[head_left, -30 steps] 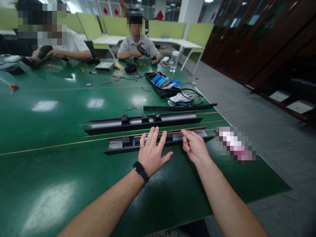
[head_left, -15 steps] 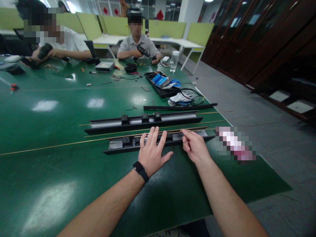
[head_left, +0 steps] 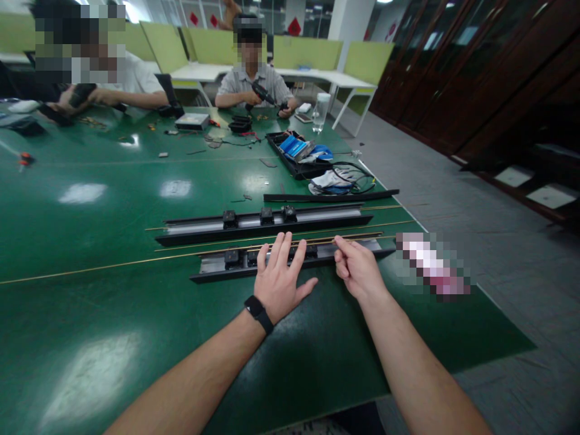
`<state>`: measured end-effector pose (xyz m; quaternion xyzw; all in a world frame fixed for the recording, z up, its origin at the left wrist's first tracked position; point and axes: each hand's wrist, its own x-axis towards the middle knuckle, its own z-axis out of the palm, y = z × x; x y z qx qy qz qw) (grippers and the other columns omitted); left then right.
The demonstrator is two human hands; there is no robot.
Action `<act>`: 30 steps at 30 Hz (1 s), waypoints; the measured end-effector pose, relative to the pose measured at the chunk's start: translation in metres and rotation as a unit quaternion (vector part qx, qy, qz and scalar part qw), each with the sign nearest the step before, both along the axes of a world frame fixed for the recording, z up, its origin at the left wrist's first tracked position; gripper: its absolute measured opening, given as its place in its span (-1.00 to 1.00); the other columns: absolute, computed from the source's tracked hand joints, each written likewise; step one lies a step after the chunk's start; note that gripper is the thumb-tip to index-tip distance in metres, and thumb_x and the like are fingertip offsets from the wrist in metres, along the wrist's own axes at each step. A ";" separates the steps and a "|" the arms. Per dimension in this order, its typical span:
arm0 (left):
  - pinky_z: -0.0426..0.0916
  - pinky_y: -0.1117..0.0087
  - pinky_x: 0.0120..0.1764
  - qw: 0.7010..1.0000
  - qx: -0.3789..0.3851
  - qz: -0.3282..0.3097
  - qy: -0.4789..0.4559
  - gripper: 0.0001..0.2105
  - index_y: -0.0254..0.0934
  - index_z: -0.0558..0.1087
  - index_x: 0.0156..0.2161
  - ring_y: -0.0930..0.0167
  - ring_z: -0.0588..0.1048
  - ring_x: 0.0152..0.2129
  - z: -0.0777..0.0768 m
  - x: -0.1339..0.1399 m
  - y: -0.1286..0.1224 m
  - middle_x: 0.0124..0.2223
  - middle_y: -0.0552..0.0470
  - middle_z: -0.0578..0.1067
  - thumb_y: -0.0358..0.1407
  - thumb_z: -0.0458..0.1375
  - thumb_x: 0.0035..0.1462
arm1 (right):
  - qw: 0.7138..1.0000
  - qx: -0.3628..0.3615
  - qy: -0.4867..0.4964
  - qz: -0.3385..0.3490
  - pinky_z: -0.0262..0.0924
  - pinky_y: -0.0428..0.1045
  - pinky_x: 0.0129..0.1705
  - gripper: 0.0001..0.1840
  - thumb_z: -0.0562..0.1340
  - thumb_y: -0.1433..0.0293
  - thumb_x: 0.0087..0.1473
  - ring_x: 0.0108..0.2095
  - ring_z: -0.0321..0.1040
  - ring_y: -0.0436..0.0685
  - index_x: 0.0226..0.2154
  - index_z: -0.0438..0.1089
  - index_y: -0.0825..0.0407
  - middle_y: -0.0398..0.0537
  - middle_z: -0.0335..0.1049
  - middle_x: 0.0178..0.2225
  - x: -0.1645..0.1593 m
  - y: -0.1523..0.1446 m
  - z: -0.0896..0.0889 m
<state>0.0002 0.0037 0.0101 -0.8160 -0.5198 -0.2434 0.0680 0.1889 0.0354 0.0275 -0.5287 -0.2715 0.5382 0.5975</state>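
In the head view, my left hand (head_left: 280, 279) lies with fingers spread across the nearer black channel (head_left: 222, 276) and hides part of it. Small black blocks (head_left: 232, 258) sit inside this channel, some partly behind my fingers. My right hand (head_left: 360, 269) is closed in a pinch at the channel's back edge, its thumb and index finger on a thin brass rod (head_left: 99, 269). That rod runs far out to the left over the green table. Just behind lies a second black channel (head_left: 267, 230) with three black blocks inside. Another thin brass rod (head_left: 217, 243) stretches between the two channels.
Beyond the channels lie a black strip (head_left: 330, 196), work gloves (head_left: 333, 180) with a black cable, and a black tray (head_left: 294, 167) holding a blue box. A clear bottle (head_left: 321, 113) stands farther back. Two people sit across the green table (head_left: 158, 338), one holding a power drill (head_left: 263, 92).
My hands, the channels and the rods stay practically in place. The person at the far left has shifted their head and the dark tool slightly.
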 end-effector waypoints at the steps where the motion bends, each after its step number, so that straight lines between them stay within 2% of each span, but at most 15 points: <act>1: -0.14 -0.02 0.31 1.000 0.000 0.000 0.001 -0.26 -0.20 0.14 0.37 0.09 0.03 0.37 0.000 0.000 0.000 0.43 -0.24 0.05 0.11 0.10 0.18 | 1.000 0.001 0.002 0.003 -0.21 -0.21 -0.84 -0.64 0.48 0.22 -0.10 -0.84 0.01 -0.16 -0.41 0.37 0.09 -0.22 0.33 -0.67 0.000 0.000 0.000; 6: -0.12 -0.03 0.31 1.000 0.004 -0.001 0.000 -0.25 -0.21 0.15 0.37 0.09 0.05 0.37 0.001 0.000 0.000 0.42 -0.25 0.06 0.12 0.10 0.17 | 1.000 -0.001 0.007 0.004 -0.21 -0.21 -0.84 -0.67 0.47 0.28 -0.11 -0.84 0.00 -0.16 -0.45 0.35 0.08 -0.24 0.30 -0.68 0.002 0.000 0.000; 11: -0.14 -0.04 0.31 1.000 -0.004 -0.002 0.003 -0.26 -0.19 0.13 0.37 0.10 0.02 0.38 0.001 0.000 0.001 0.43 -0.23 0.04 0.12 0.08 0.19 | 1.000 -0.006 0.007 -0.013 -0.20 -0.22 -0.84 -0.61 0.48 0.26 -0.11 -0.84 -0.02 -0.17 -0.52 0.27 0.05 -0.26 0.27 -0.70 -0.001 0.000 0.001; 19: -0.13 -0.02 0.31 1.000 0.003 0.000 -0.002 -0.25 -0.20 0.15 0.37 0.08 0.05 0.36 0.001 0.000 0.000 0.42 -0.24 0.06 0.12 0.11 0.17 | 1.000 0.001 0.005 -0.002 -0.22 -0.21 -0.84 -0.63 0.48 0.21 -0.10 -0.84 -0.01 -0.15 -0.44 0.33 0.05 -0.23 0.31 -0.69 0.000 0.000 0.000; 24: -0.14 -0.03 0.31 1.000 0.000 0.000 -0.003 -0.26 -0.20 0.14 0.37 0.10 0.03 0.37 0.002 0.000 0.000 0.43 -0.24 0.05 0.10 0.11 0.18 | 1.000 -0.001 0.014 0.009 -0.20 -0.20 -0.84 -0.68 0.47 0.28 -0.11 -0.84 0.01 -0.14 -0.39 0.38 0.07 -0.23 0.32 -0.67 0.003 0.000 0.000; 30: -0.13 -0.03 0.31 1.000 0.000 -0.002 -0.003 -0.26 -0.20 0.15 0.37 0.07 0.04 0.37 0.002 0.000 0.000 0.42 -0.24 0.07 0.10 0.11 0.17 | 1.000 -0.007 0.009 -0.004 -0.19 -0.22 -0.84 -0.61 0.49 0.23 -0.12 -0.83 -0.02 -0.16 -0.45 0.31 0.04 -0.26 0.27 -0.69 0.000 0.000 0.002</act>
